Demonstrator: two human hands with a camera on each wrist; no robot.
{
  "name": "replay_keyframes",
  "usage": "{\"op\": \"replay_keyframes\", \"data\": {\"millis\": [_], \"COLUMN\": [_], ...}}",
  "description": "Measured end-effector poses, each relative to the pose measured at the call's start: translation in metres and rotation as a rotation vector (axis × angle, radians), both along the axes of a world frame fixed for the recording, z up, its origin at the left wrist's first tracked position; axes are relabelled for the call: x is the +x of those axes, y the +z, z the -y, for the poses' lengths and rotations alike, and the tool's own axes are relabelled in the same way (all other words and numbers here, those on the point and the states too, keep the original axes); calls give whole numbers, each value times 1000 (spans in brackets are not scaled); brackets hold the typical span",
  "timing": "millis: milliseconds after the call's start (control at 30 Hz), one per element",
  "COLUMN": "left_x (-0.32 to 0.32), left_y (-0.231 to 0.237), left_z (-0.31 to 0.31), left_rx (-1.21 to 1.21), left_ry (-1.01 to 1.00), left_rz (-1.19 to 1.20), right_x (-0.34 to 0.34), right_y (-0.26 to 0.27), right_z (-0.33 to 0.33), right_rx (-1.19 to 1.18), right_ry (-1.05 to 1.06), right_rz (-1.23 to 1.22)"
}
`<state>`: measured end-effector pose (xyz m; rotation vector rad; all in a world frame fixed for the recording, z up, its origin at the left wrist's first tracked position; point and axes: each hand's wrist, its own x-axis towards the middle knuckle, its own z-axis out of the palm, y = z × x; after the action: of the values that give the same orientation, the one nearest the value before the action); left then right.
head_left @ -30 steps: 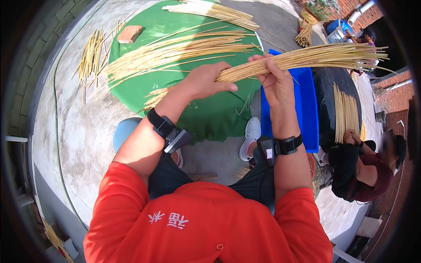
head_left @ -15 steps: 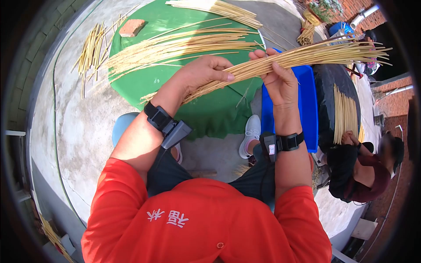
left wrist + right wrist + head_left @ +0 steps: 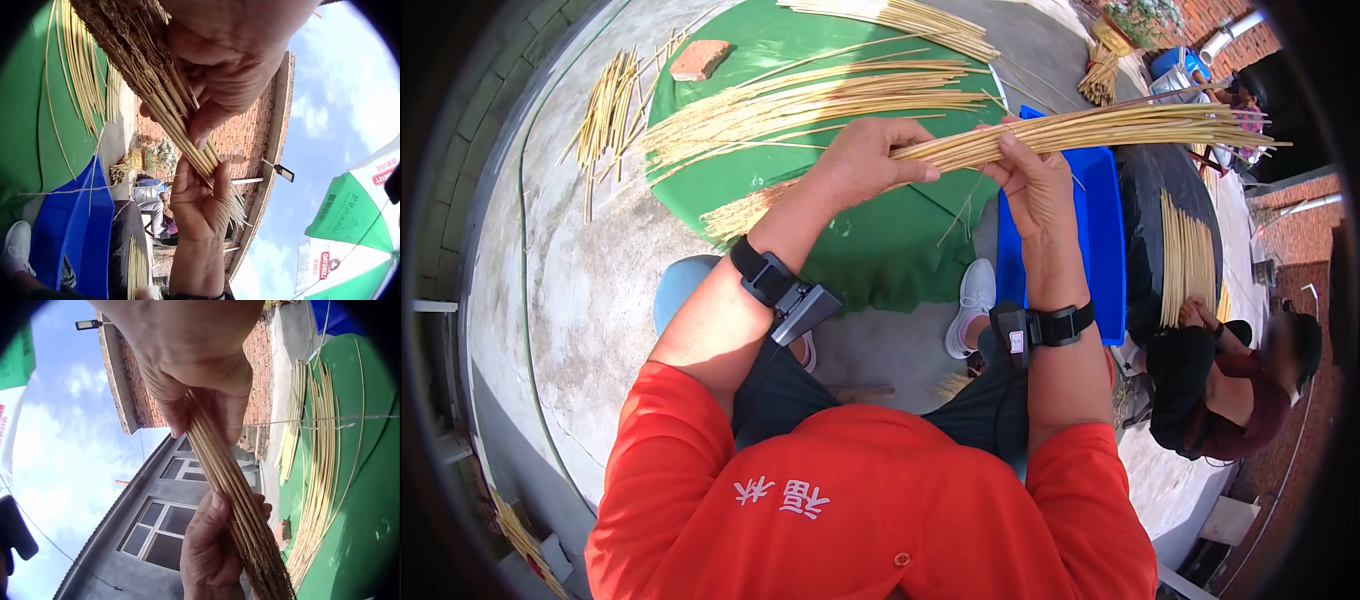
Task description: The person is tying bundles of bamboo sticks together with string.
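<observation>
A bundle of long straw-coloured stalks (image 3: pixel 1100 130) slants across above the green table, held between both hands. The left hand (image 3: pixel 867 165) grips it near its bushy end, thumb laid along the stalks. Farther along, the right hand (image 3: pixel 1032 185) holds the stalks between thumb and fingers. In the left wrist view the left hand (image 3: pixel 228 56) wraps the brownish tufted part, and the bare stalk tips fan out past the right hand (image 3: pixel 200 206). From the right wrist the bundle (image 3: pixel 219 465) runs down to the left hand (image 3: pixel 212 550).
More stalks (image 3: pixel 830 105) lie on the green table cover (image 3: pixel 900 240) beside a brick (image 3: pixel 699 60). A blue bin (image 3: pixel 1107 240) stands right of the table. A seated person (image 3: pixel 1240 390) handles another bundle (image 3: pixel 1187 255) on a black surface. Loose stalks (image 3: pixel 608 110) lie at the left.
The bundle tilted, then came back flatter, and its tufted end now extends farther left below the left forearm. Both hands have stayed on it with small shifts.
</observation>
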<state>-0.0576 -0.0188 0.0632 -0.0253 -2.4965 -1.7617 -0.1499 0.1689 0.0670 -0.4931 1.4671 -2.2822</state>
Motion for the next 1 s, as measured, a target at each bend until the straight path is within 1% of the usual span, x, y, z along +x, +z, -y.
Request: {"op": "replay_keyframes", "data": {"millis": [33, 100, 233, 300, 433, 533, 633, 833, 933, 1000], "left_x": [0, -2, -4, -1, -3, 0, 1, -4, -6, -3], "left_y": [-1, -3, -6, 0, -5, 1, 1, -10, -10, -6], "left_z": [1, 5, 11, 13, 18, 17, 16, 18, 16, 13], "left_rx": [1, 61, 34, 46, 125, 65, 5, 33, -10, 24], "left_ry": [-2, -87, -154, -177, -177, -169, -172, -187, -177, -147], "left_rz": [1, 19, 22, 63, 86, 96, 167, 118, 71, 78], "right_x": [1, 3, 1, 0, 1, 1, 2, 2, 3, 4], "right_y": [1, 3, 1, -1, -2, -2, -3, -5, -4, -2], "right_z": [1, 1, 0, 0, 2, 3, 3, 4, 5, 6], "right_rx": [1, -1, 7, 33, 45, 65, 61, 37, 45, 53], "right_ry": [-2, -16, -25, -45, -63, -74, -70, -41, -68, -107], "right_rz": [1, 17, 12, 16, 12, 13, 22, 23, 0, -25]}}
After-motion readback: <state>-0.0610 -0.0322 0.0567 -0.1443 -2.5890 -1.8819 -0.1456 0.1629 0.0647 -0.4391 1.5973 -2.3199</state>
